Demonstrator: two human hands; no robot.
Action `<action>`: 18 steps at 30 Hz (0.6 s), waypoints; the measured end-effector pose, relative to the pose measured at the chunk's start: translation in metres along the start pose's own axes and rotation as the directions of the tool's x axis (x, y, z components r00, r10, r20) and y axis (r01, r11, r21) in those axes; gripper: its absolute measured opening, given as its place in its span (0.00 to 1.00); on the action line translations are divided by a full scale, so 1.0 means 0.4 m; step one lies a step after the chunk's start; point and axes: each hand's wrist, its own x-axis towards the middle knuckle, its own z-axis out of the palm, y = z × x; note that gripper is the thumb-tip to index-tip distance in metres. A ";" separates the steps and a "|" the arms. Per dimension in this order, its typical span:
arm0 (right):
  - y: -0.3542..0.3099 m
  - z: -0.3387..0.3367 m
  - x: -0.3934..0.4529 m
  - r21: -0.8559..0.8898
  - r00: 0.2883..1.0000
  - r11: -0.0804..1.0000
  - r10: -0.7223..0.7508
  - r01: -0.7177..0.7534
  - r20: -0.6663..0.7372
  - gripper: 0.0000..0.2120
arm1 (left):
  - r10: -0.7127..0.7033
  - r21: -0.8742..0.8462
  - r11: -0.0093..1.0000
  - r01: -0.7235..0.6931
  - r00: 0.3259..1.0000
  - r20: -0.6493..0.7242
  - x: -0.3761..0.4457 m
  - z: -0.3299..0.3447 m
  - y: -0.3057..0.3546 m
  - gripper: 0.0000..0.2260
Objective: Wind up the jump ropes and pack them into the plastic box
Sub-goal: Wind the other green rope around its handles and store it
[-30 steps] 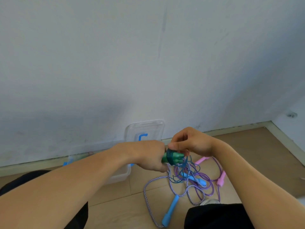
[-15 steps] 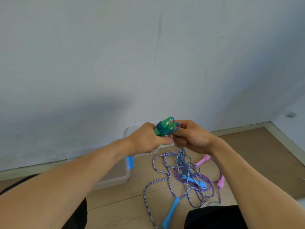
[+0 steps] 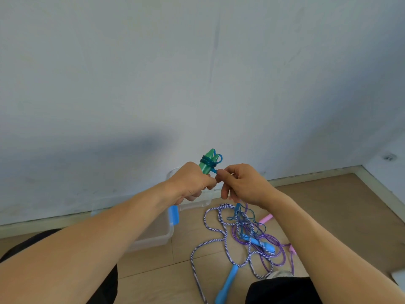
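My left hand grips the green handles of a jump rope, held upright in front of the wall. Blue cord is wound several turns around them. My right hand pinches that blue cord just right of the handles; the rest hangs down to the floor. A clear plastic box with a blue latch sits on the floor below my left arm. On the floor lie a striped rope with blue handles and a purple rope with pink handles, tangled together.
A clear lid leans at the wall behind my hands. The pale wall and skirting board run close ahead; a corner sits at the right. My knees in black cloth are at the bottom edge.
Both hands rose from low near the floor to in front of the wall. The green handles turned upright, and more blue cord is wound on them.
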 end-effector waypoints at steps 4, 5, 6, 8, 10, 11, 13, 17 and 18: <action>-0.016 0.016 -0.003 -0.113 0.994 0.992 0.064 -0.054 0.086 0.19 | 0.014 0.143 0.990 -0.004 0.998 -0.069 0.004 0.004 -0.007 0.10; -0.017 0.017 -0.004 -0.136 0.992 0.989 0.067 -0.052 0.108 0.19 | 0.020 0.176 0.984 -0.008 0.997 -0.069 0.004 0.008 -0.009 0.11; -0.016 0.018 -0.005 -0.129 0.990 0.990 0.071 -0.055 0.122 0.18 | 0.022 0.211 0.977 -0.007 0.997 -0.068 0.006 0.011 -0.013 0.12; -0.014 0.019 -0.006 -0.113 0.992 0.992 0.067 -0.054 0.110 0.18 | 0.022 0.279 0.960 -0.002 0.997 -0.070 0.009 0.012 -0.016 0.12; -0.012 0.018 -0.005 -0.174 0.997 0.984 0.039 -0.027 0.065 0.19 | 0.049 0.373 0.928 -0.013 0.995 -0.086 0.012 0.008 -0.014 0.13; -0.012 0.019 -0.006 -0.183 0.998 0.983 0.036 -0.024 0.059 0.19 | 0.072 0.438 0.899 -0.023 0.993 -0.097 0.012 0.007 -0.012 0.14; -0.013 0.021 -0.011 -0.131 0.995 0.990 0.060 -0.049 0.085 0.18 | 0.131 0.596 0.802 -0.040 0.985 -0.111 0.014 0.010 -0.014 0.17; -0.033 0.010 -0.033 0.062 0.980 0.989 0.123 -0.133 0.154 0.16 | 0.219 0.786 0.616 -0.047 0.969 -0.113 0.034 0.015 -0.047 0.17; -0.037 0.005 -0.039 0.110 0.978 0.984 0.120 -0.140 0.170 0.16 | 0.223 0.810 0.584 -0.046 0.969 -0.105 0.038 0.015 -0.053 0.17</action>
